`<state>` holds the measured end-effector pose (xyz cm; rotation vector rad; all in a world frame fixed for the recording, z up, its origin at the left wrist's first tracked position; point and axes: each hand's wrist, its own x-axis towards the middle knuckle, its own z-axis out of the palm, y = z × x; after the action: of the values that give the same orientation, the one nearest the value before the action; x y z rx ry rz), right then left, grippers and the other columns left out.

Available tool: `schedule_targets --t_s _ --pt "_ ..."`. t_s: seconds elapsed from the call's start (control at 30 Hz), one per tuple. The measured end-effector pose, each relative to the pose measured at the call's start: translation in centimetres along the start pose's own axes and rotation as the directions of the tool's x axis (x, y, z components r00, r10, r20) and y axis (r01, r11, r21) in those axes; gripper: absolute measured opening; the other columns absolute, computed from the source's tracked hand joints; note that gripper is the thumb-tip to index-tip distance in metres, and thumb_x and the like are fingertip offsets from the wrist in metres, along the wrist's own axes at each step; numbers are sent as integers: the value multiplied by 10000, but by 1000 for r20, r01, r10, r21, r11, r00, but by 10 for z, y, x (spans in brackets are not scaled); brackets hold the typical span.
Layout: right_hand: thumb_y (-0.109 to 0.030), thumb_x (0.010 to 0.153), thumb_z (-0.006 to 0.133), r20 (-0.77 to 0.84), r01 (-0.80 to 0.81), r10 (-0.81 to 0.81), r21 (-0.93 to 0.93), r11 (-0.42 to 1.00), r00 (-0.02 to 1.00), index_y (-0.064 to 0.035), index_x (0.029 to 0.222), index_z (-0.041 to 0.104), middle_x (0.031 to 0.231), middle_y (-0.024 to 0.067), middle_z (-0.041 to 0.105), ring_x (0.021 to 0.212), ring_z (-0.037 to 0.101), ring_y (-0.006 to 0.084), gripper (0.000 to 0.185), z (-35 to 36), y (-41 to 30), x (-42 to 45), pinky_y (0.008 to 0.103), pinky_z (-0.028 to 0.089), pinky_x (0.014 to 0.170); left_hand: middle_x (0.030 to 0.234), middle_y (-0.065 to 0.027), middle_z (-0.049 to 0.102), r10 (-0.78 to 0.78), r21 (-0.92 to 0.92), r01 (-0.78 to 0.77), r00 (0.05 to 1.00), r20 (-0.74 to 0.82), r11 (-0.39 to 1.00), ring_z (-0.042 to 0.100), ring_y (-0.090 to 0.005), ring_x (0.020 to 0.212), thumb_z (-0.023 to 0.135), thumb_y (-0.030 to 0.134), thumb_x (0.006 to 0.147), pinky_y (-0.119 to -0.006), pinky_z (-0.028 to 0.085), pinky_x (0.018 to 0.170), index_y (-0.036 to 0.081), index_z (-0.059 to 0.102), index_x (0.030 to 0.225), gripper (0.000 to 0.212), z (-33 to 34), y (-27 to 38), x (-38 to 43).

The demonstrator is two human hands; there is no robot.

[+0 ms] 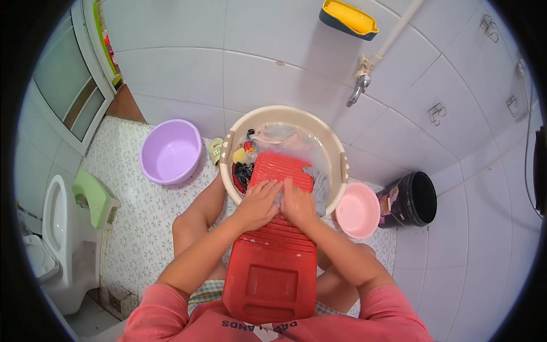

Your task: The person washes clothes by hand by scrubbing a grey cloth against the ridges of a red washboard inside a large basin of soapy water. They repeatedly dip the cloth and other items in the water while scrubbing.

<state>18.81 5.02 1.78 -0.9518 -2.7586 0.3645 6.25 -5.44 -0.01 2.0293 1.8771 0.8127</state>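
A red plastic washboard slopes from my lap into a large beige basin of cloudy water. My left hand lies on the ridges, fingers stretched forward; what is under its palm is hidden. Beside it, my right hand is closed on a grey cloth, which trails off the board's right edge into the water. A little grey fabric shows between the two hands. Pale pink fabric floats at the far side, and a black bundle with a yellow item lies at the left.
A purple basin, a green plastic stool and a toilet are on the left. To the right stand a pink basin and a tilted black bucket. A metal tap and a yellow soap dish are on the tiled wall.
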Motion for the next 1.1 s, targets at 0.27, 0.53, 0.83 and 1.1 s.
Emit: schedule_targets --t_s 0.27,0.53,0.83,1.1 --pt "-179 842 504 33 -154 161 -157 975 986 -19 1020 469 740 222 637 708 637 402 242 33 39 42 508 498 621 1369 -245 356 -235 53 252 948 -212 966 332 -410 1264 595 168 833 -464 278 1047 38 357 1358 591 11 8 3" --pt "-152 794 556 43 -253 256 -67 965 966 -36 1038 502 795 241 634 706 630 413 276 14 41 37 510 498 653 1304 -238 433 -138 34 143 982 -132 989 371 -416 1228 596 114 809 -475 295 1037 33 418 1319 546 19 7 8" --pt "-228 795 600 -88 -207 207 7 978 974 -33 1004 505 725 245 624 690 613 438 302 0 45 19 541 476 642 922 -142 558 -308 -357 229 934 -181 906 504 -360 923 557 139 845 -438 390 839 26 546 950 155 -7 -10 15" --pt "-250 843 549 17 -168 169 218 961 986 -61 960 482 645 255 583 635 563 476 231 -15 43 -35 543 425 581 804 -167 578 -93 85 87 993 72 993 615 -346 728 525 231 807 -476 493 640 16 588 761 228 16 52 48"
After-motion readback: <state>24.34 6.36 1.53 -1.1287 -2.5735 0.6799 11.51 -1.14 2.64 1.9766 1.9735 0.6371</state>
